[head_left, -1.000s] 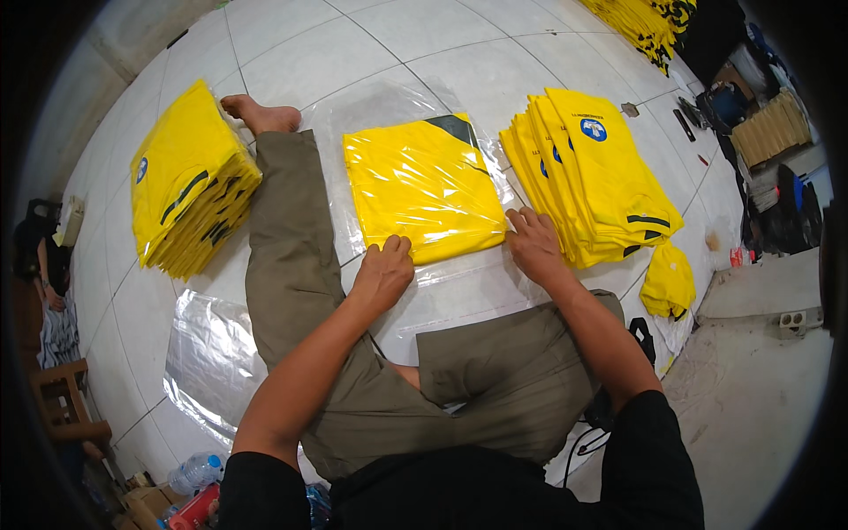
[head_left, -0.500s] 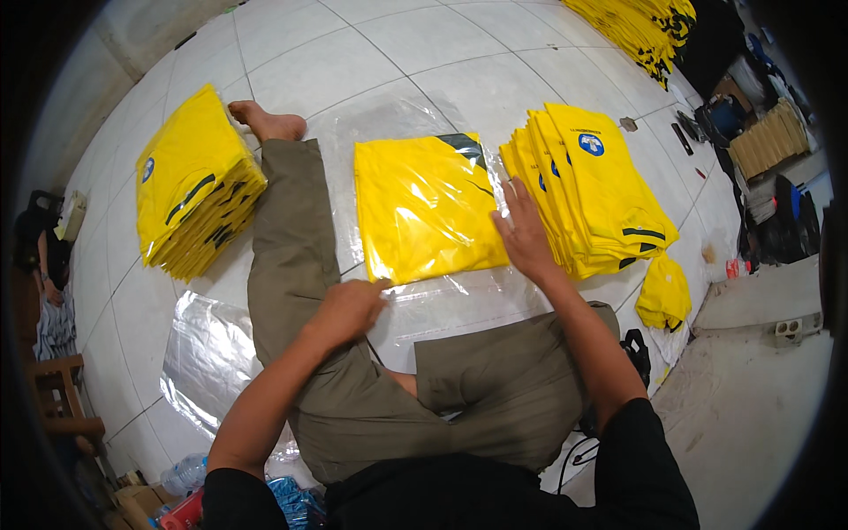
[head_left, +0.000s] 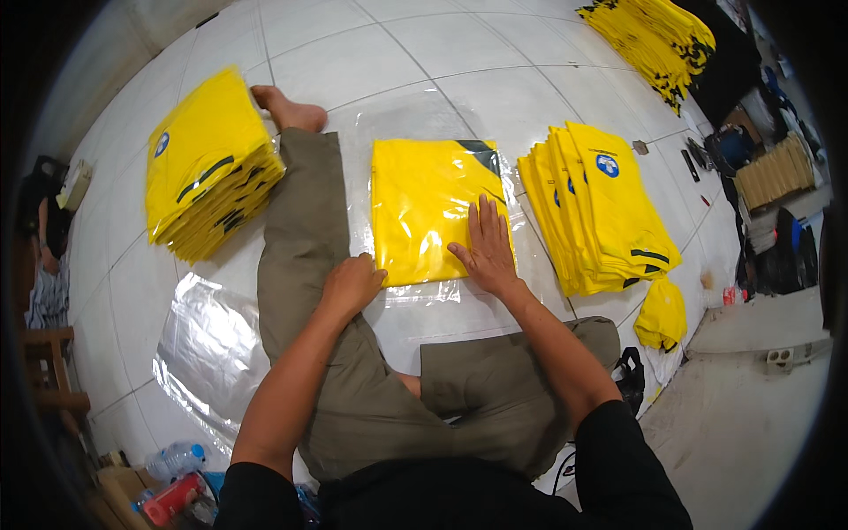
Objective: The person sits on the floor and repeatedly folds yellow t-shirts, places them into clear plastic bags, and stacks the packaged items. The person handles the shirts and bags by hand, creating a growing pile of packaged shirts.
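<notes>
A folded yellow shirt [head_left: 420,212] with a dark green corner lies in a clear plastic bag [head_left: 406,110] on the floor between my legs. My right hand [head_left: 486,249] rests flat on the shirt's right part, fingers spread over the plastic. At the lower left corner, my left hand [head_left: 353,284] is closed, its fingertips pinching the bag's edge. To the right stands a stack of folded yellow shirts [head_left: 601,212] with round blue badges. On the left, beyond my leg, is a stack of shiny, bagged yellow shirts [head_left: 208,168].
Flat clear plastic bags [head_left: 208,344] lie left of my leg. A crumpled yellow cloth [head_left: 662,314] sits right of the shirt stack. More yellow garments [head_left: 654,44] are piled at the far right. A plastic bottle [head_left: 177,459] and a red object [head_left: 175,499] are at the lower left.
My right hand has moved left from the bag's right edge onto the shirt and now presses flat. My left hand stays by the lower left corner. The whole view has shifted slightly.
</notes>
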Tool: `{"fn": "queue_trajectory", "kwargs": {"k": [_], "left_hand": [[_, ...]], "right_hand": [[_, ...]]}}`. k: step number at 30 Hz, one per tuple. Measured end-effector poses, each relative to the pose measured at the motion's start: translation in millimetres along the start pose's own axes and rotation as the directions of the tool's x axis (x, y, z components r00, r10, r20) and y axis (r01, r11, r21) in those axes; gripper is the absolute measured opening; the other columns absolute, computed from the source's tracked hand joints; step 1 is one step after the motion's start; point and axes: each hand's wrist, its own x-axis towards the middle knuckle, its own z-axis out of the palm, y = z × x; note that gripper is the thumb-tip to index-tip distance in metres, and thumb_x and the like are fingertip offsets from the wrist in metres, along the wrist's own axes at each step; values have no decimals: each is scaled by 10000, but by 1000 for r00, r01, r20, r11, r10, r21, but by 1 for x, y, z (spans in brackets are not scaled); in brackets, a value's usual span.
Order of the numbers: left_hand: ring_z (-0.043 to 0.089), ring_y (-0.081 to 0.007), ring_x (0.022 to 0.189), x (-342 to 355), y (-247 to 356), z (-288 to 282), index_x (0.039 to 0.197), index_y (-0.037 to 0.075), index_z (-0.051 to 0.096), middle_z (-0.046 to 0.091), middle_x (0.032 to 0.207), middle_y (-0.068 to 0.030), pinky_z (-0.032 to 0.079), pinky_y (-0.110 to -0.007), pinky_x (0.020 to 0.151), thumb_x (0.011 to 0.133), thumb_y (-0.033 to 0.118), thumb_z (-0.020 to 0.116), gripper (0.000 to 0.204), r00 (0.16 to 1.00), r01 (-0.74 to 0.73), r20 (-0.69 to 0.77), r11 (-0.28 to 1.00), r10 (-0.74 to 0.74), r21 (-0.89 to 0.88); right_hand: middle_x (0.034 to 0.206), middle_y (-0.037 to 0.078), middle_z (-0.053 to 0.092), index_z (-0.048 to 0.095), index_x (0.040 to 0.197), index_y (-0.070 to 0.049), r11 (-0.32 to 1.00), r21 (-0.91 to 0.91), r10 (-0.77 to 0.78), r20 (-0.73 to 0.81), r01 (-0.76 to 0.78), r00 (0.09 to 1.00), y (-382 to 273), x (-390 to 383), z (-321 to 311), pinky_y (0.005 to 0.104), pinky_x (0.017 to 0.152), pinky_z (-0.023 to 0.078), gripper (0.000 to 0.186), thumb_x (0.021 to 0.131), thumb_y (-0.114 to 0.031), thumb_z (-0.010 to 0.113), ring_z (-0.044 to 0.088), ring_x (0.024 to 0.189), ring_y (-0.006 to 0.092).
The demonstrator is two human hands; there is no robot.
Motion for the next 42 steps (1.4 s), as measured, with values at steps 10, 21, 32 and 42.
{"fn": "queue_trajectory", "kwargs": {"k": [10, 21, 32, 42], "left_hand": [[660, -429, 1029, 0, 3, 7, 1109, -33, 625, 674, 1076, -272, 527, -523, 873, 910, 265, 692, 364, 999, 1, -35, 1000, 0, 6], [608, -322, 1073, 4, 42, 35, 1223, 75, 599, 578, 1134, -151, 560, -453, 743, 824, 241, 771, 465, 773, -612, -13, 752, 634, 244], [616, -301, 792, 25, 58, 42, 802, 51, 612, 573, 841, -111, 529, -416, 624, 794, 77, 660, 55, 591, -703, -285, 655, 755, 277], [605, -247, 852, 18, 65, 36, 852, 47, 641, 601, 952, -113, 472, -367, 601, 770, 73, 655, 87, 422, -767, -262, 496, 868, 407]], "right_hand": [[1659, 246, 209, 312, 1563, 7, 944, 325, 86, -61, -62, 994, 23, 30, -23, 501, 1246, 169, 674, 1066, -419, 472, 168, 1548, 412], [1578, 295, 330, 432, 1485, 25, 998, 65, -26, 22, 25, 999, 35, -27, -33, 516, 1196, 296, 685, 953, -336, 671, 307, 1478, 456], [1258, 169, 617, 674, 917, -68, 940, 102, -323, -32, 325, 946, 21, -55, -62, 450, 985, 469, 137, 792, -109, 711, 561, 1223, 353], [1519, 195, 475, 714, 859, -49, 959, -219, -187, -10, 180, 982, 12, -56, -59, 568, 1150, 299, 90, 788, -67, 663, 382, 1441, 397]]}}
